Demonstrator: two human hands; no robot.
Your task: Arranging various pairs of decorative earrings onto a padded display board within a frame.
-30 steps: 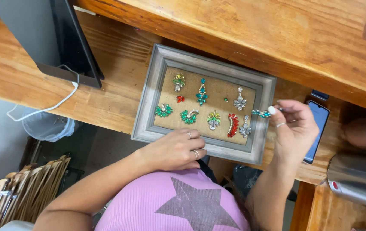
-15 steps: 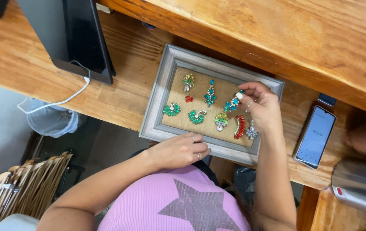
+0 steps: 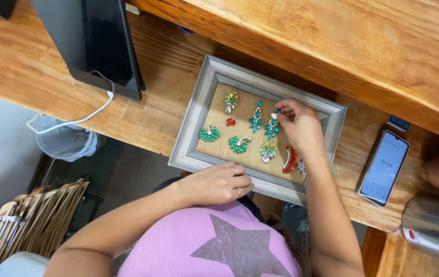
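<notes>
A grey picture frame point(image 3: 194, 118) with a burlap backing lies on the wooden desk point(image 3: 142, 113). Several jewelled earrings are pinned on the burlap: green ones point(image 3: 209, 134), a small red one point(image 3: 230, 122), a teal drop point(image 3: 256, 119), a long red one point(image 3: 290, 159). My right hand point(image 3: 297, 124) is over the upper middle of the burlap, its fingertips pinching a teal earring point(image 3: 272, 127) against the backing. My left hand point(image 3: 218, 183) rests curled on the frame's near edge, rings on its fingers.
A dark monitor point(image 3: 93, 43) with a white cable point(image 3: 70, 122) stands at the left. A phone point(image 3: 384, 166) with a lit screen lies right of the frame. Metal flasks point(image 3: 435, 225) sit at far right. A raised wooden shelf point(image 3: 332, 36) runs behind. Wicker basket point(image 3: 29, 220) and bin point(image 3: 65, 142) below.
My right hand carried the teal earring from beside the frame's right edge leftward onto the burlap. My left hand stayed on the frame's near edge. The view shifted, uncovering the phone.
</notes>
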